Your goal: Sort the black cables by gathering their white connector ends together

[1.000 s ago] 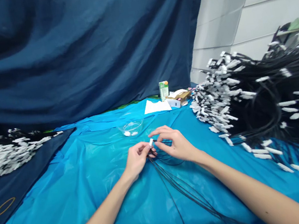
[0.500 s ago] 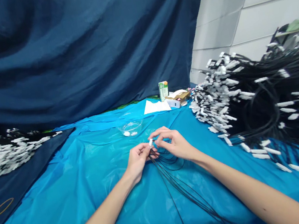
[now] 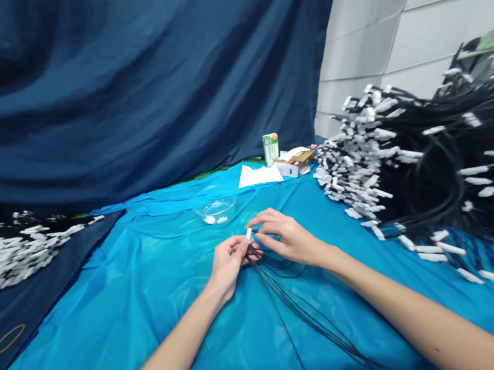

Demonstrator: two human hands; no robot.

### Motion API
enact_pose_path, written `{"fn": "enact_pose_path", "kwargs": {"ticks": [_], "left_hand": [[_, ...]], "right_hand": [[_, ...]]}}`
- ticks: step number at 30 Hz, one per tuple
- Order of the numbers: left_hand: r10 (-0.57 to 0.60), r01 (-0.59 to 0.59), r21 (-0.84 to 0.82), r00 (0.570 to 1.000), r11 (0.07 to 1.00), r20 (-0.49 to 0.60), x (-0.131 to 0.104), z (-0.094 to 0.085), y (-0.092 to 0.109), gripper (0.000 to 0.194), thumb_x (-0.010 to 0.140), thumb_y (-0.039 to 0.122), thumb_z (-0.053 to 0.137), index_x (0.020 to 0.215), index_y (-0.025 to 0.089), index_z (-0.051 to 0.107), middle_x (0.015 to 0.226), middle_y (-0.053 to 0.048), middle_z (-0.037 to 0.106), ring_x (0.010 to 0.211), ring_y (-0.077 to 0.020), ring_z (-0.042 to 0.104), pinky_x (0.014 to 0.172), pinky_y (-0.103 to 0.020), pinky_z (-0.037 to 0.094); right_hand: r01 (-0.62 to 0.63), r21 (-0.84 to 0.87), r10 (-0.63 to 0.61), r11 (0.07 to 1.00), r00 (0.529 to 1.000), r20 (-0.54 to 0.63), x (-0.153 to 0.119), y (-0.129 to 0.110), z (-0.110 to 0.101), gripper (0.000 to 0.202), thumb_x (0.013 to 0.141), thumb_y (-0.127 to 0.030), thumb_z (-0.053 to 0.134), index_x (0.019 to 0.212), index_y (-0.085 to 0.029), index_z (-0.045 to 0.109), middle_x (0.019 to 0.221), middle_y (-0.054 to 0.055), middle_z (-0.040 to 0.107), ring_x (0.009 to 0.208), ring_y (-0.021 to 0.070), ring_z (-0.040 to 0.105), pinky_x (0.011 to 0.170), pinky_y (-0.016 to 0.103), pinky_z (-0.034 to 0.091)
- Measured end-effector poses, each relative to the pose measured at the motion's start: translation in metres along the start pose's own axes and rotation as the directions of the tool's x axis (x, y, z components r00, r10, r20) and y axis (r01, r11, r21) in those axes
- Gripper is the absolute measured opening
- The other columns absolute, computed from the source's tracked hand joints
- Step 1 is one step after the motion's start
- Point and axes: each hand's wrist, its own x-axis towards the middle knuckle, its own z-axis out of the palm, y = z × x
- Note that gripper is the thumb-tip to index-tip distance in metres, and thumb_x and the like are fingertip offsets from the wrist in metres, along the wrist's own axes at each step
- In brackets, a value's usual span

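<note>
A small white connector [image 3: 249, 234] stands upright at the fingertips of my left hand [image 3: 228, 267], which is closed on it and on the thin black cables [image 3: 307, 317] just below. Those cables run down toward the bottom right, and some loop behind my hands. My right hand [image 3: 290, 239] is beside the connector, its index and middle fingertips close to the connector's top and its thumb a little lower. Whether those fingertips grip a cable end is too small to tell.
Large piles of black cables with white connectors lie at the right [image 3: 435, 178] and far left [image 3: 16, 252]. Behind my hands is a clear bowl [image 3: 219, 210] with white pieces. White paper [image 3: 259, 175], a green-white carton [image 3: 271, 149] and an open box [image 3: 299, 159] stand further back on blue sheeting [image 3: 153, 302].
My right thumb has come slightly away from the connector. My left hand keeps its hold, and the view has shifted very slightly.
</note>
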Motion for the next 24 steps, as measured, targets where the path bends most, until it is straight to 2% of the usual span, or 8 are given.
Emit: {"fn": "enact_pose_path", "kwargs": {"ticks": [24], "left_hand": [[-0.033,0.033,-0.016,0.999,0.999,0.014,-0.0003,0.0002,-0.0004,0.053,0.059,0.044,0.067,0.088,0.003,0.052,0.089,-0.013,0.054,0.073,-0.0124,0.055,0.066,-0.020,0.047]], "right_hand": [[-0.024,0.110,0.023,0.994,1.000,0.003,0.0008,0.0018,-0.0016,0.012,0.080,-0.013,0.047,0.070,-0.014,0.055,0.097,0.003,0.058,0.094,0.0115,0.049,0.082,0.027,0.040]]}}
